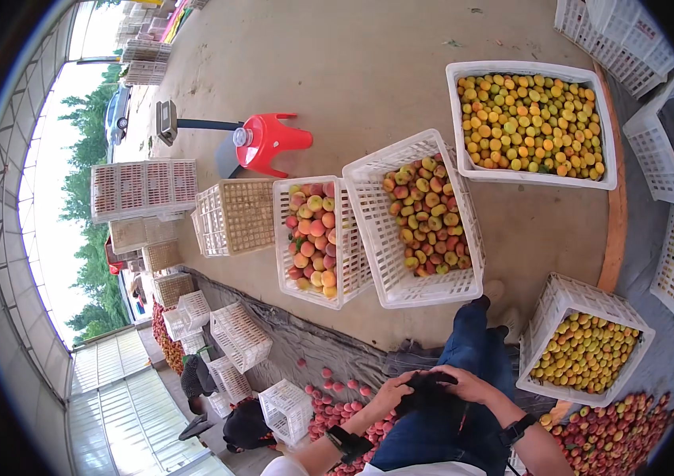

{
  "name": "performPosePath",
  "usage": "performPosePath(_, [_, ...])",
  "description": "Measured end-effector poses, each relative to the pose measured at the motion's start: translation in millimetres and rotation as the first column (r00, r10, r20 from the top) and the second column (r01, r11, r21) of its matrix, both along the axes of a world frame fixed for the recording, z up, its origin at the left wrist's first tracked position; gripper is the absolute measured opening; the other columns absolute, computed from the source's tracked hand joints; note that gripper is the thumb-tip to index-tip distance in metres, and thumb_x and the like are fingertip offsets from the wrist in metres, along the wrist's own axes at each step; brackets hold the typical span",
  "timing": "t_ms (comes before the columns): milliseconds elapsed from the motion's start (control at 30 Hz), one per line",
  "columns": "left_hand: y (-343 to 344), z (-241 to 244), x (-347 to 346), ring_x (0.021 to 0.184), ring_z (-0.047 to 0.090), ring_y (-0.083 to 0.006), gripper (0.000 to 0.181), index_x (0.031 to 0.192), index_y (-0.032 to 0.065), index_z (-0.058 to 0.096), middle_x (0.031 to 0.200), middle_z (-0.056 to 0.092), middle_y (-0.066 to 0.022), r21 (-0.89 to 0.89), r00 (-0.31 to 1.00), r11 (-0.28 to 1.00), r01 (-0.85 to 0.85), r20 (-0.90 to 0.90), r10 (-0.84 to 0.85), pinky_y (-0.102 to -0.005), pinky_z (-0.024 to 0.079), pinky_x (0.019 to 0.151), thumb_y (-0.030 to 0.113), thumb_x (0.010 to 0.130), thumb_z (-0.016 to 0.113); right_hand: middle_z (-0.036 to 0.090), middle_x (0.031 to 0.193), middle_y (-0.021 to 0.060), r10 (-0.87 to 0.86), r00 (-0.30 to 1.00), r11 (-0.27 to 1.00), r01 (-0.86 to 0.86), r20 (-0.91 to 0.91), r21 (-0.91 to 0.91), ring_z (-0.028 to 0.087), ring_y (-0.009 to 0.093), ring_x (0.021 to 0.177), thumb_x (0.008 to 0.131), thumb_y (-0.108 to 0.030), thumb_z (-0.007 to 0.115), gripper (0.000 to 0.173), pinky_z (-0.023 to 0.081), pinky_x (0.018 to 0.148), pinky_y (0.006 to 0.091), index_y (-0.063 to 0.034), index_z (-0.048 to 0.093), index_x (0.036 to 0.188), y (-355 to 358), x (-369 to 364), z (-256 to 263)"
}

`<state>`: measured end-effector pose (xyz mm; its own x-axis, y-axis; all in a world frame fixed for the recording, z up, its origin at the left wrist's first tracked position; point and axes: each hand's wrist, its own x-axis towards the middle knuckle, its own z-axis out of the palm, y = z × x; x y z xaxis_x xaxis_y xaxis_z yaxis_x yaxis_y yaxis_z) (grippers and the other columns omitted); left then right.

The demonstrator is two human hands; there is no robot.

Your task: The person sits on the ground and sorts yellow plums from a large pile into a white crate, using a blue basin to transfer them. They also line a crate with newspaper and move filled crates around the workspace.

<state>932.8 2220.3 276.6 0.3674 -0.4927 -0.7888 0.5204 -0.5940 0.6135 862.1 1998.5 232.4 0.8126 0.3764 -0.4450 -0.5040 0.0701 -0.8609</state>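
Over my lap, my left hand (pixel 389 395) and my right hand (pixel 462 384) both grip a bunched black item (pixel 423 394), which looks like cloth or gloves. Its exact kind cannot be told. Each wrist wears a dark band or watch. Beyond my knees stands a white plastic crate of flat peaches (pixel 432 226), with a crate of round peaches (pixel 313 232) beside it. A white crate of small yellow-orange fruit (pixel 533 125) lies farther off. Another crate of yellow fruit (pixel 590 351) is near my legs on the right.
Loose red peaches (pixel 340 410) lie on dark sheeting at the lower left, more red fruit (pixel 616 428) at the lower right. A red plastic stool (pixel 271 143) stands by a platform scale (pixel 167 122). Two people (pixel 251 425) bend among white crates (pixel 242 336). Stacked crates (pixel 144 187) stand at the left.
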Motion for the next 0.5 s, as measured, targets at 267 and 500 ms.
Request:
performPosePath(267, [124, -117, 22, 0.084, 0.056, -0.0244, 0.025, 0.095, -0.0025, 0.056, 0.093, 0.059, -0.0135, 0.184, 0.834, 0.833, -0.522, 0.312, 0.455, -0.0315, 0.045, 0.073, 0.0, 0.071, 0.052, 0.059, 0.099, 0.0068, -0.344, 0.826, 0.939, 0.314, -0.447, -0.142, 0.059, 0.015, 0.084, 0.086, -0.018, 0.058, 0.031, 0.05, 0.07, 0.0285, -0.0027, 0.053, 0.113, -33, -51, -47])
performPosePath(500, [208, -238, 139, 0.065, 0.053, -0.017, 0.008, 0.081, 0.0058, 0.054, 0.084, 0.054, -0.0062, 0.082, 0.294, 0.288, -0.954, 0.432, 0.853, -0.0306, 0.044, 0.056, 0.012, 0.079, 0.05, 0.061, 0.091, 0.0084, -0.389, 0.743, 0.89, 0.15, -0.545, -0.43, 0.06, 0.015, 0.077, 0.085, -0.017, 0.056, 0.028, 0.049, 0.066, 0.0268, -0.0022, 0.054, 0.108, -60, -88, -78])
